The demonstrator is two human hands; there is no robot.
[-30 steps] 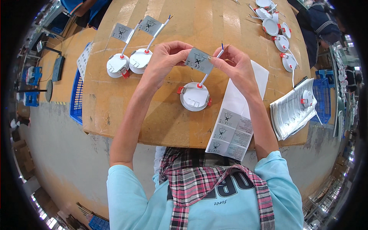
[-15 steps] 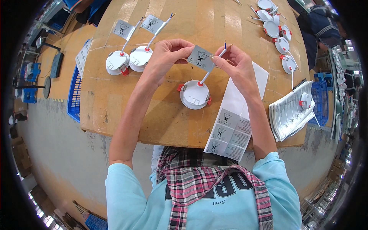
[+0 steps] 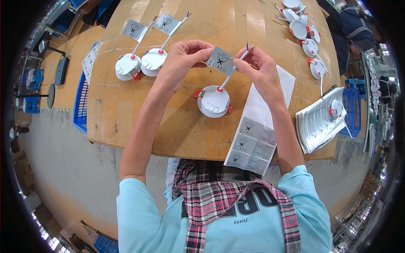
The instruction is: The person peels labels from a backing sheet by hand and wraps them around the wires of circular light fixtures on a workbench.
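Observation:
A silver label [image 3: 220, 61] is stretched between my hands, wrapped at its right end around the white cable [image 3: 228, 80] of a round white downlight [image 3: 214, 101]. The downlight lies back side up on the table, with red-tipped spring clips at its sides. My left hand [image 3: 185, 60] pinches the label's left edge between thumb and fingers. At the label's other end, my right hand [image 3: 258, 67] grips the cable and label, thumb in front. Bare wire ends stick up above that hand. Partly under my right forearm lies a white label sheet [image 3: 264, 122] with several silver labels left on it.
Two downlights [image 3: 128, 66] with flagged cables lie at the left. Several more downlights [image 3: 311, 47] line the far right. A paper stack [image 3: 314, 122] bears another downlight [image 3: 336, 109]. Blue baskets [image 3: 81, 103] flank the wooden table [image 3: 185, 126]. Other people stand beyond the far corners.
Both hands keep their hold on the label and cable. The whole view has shifted very slightly; otherwise little differs.

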